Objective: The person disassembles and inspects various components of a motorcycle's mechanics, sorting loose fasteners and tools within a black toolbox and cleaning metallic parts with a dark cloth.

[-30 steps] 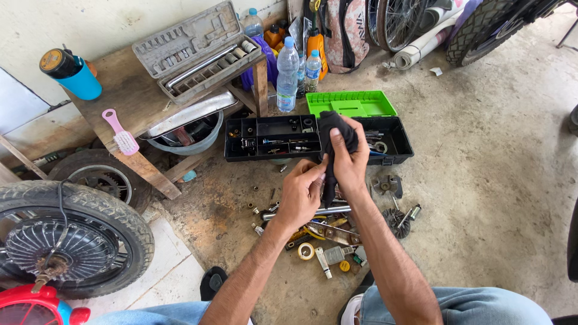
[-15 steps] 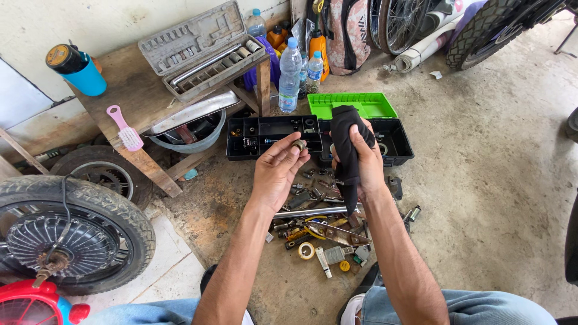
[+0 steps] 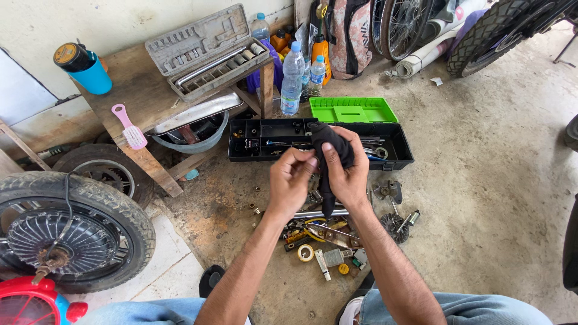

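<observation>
At the far left a red object point(image 3: 30, 304) is cut off by the corner, and the big tyre point(image 3: 66, 232) beside it runs out of the edge. A second, smaller wheel point(image 3: 102, 171) is half hidden under the wooden tabletop point(image 3: 135, 90).

On that tabletop stand a blue cup point(image 3: 93, 75) with a dark lid, a pink brush point(image 3: 129, 126) and an open grey socket case point(image 3: 201, 51) with rows of sockets and a long bar in it. Below, a metal basin point(image 3: 192, 129) holds dark parts too shaded to name.

On the floor the open black toolbox point(image 3: 397, 150) holds small bits in its left compartments and tools on the right; its middle is hidden by the hands. A green tray point(image 3: 352, 110) lies just behind it, with water bottles point(image 3: 293, 78) to its left.

The left hand point(image 3: 290, 180) is half curled, its fingertips pinching the edge of a black cloth point(image 3: 332, 153). The right hand point(image 3: 349, 171) is closed around the same cloth, which hangs down from it above the scattered tools point(image 3: 328, 238) on the floor. What the cloth wraps, if anything, cannot be told.

At the top right, wheels point(image 3: 409, 24) are cut off by the frame.
</observation>
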